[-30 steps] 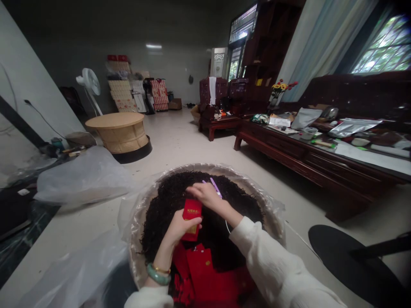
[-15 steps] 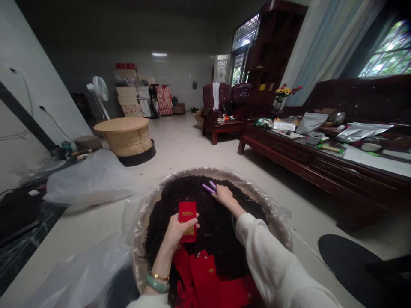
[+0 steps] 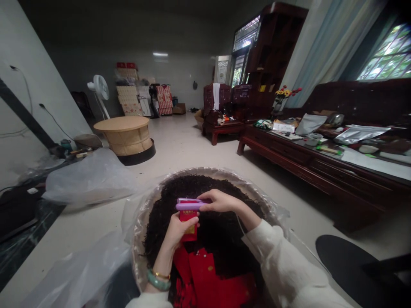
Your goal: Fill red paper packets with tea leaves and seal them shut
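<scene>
My left hand (image 3: 176,229) is closed on a small red pouch (image 3: 189,231) with gold lettering, held upright over a large round basket. In my right hand (image 3: 221,201) is a purple handheld bag sealer (image 3: 189,206), with a thin cord trailing by the wrist. The sealer lies level across the pouch's top edge, its two arms close together. Below my hands, dark loose tea leaves (image 3: 173,186) fill the basket (image 3: 138,256), which is lined with clear plastic. More red pouches (image 3: 204,273) lie on the leaves at the near side.
Clear plastic bags (image 3: 86,173) lie on the floor at left, near a round woven drum with a flat lid (image 3: 123,124). A low dark wooden table (image 3: 289,156) with packets stands at right. A black round base (image 3: 340,256) sits right of the basket.
My right hand has brought the bag sealer leftward onto the pouch's top, and its spread arms have come together. My left hand has stayed nearly still with the pouch.
</scene>
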A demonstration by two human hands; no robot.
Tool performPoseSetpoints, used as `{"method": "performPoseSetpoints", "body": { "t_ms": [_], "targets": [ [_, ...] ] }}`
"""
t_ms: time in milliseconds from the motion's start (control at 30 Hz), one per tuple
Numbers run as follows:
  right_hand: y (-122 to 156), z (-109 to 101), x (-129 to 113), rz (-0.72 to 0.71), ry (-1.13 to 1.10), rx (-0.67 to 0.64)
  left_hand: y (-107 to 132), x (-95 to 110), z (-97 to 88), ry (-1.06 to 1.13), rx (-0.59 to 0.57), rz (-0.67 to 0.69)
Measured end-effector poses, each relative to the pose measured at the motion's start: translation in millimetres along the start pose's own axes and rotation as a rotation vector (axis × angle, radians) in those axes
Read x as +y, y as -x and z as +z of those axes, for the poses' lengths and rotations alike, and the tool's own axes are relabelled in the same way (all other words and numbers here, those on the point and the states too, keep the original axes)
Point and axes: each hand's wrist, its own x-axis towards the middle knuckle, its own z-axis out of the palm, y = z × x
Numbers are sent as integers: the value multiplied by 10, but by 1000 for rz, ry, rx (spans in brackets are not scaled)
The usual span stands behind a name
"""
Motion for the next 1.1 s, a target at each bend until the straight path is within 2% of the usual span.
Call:
{"method": "performPoseSetpoints", "body": {
  "t_ms": [200,333,400,533,733,800,900,967,1100],
  "targets": [
    [-55,69,-59,-47,26,13,-7,-26,-67,-48,3,-1],
    [-45,81,-44,-58,81,27,-26,59,-82,111,36,136],
    [-44,88,-31,-51,88,24,-27,122,-65,186,30,147],
    [-57,134,-38,-35,89,40,-29,160,-32,210,31,128],
    [-71,265,-130,-64,153,99,-41,48,-58,154,8,134],
    [-65,282,-144,-76,159,121,-40,6,-73,100,-32,112],
    [-55,267,-134,-67,153,161,-34,-53,-79,-10,-103,14],
    [-47,236,-107,-51,145,173,-28,-75,-72,-34,-100,-36],
    [-31,164,-21,-26,124,170,-15,-59,-51,-39,-77,-27]
  ]
}}
